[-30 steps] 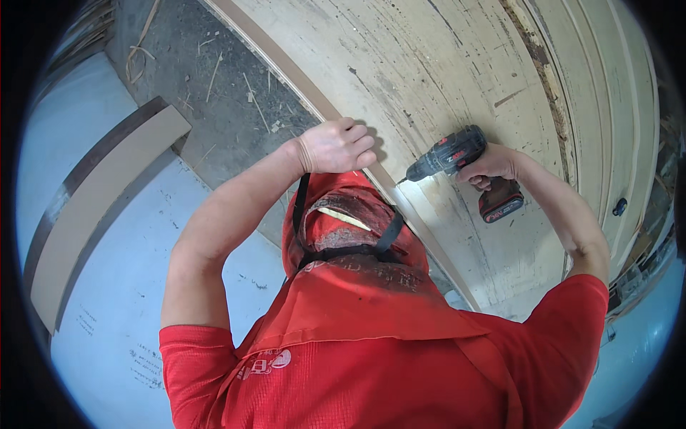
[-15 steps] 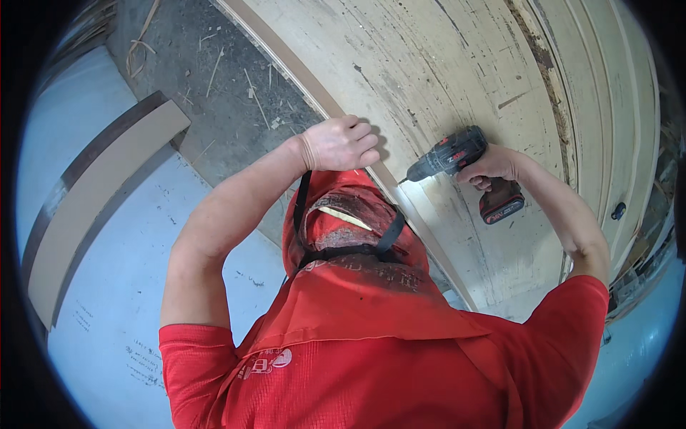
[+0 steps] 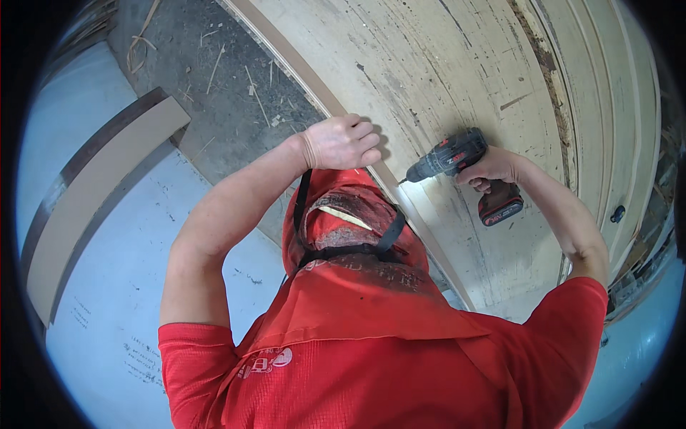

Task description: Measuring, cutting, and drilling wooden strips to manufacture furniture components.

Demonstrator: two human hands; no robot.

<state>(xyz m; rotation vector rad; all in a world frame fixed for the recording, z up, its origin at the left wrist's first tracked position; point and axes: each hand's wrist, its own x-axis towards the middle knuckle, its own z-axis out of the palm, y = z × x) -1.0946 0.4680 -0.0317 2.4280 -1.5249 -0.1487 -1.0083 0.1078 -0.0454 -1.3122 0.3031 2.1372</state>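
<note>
My right hand is wrapped around the grip of a black and red cordless drill. Its tip points left and meets a long, narrow wooden strip, where the drill's lamp throws a bright patch. Farther up the same strip, my left hand is closed over it with curled fingers; the undersides of those fingers are hidden. The strip runs along the near left edge of a large pale wooden panel with dark scuff marks. A red apron with a dark strap hangs below my hands.
To the left, a curved board piece lies on a pale blue sheet with handwriting. Wood scraps litter the grey floor. More layered panels curve along the right, with a small dark object on them.
</note>
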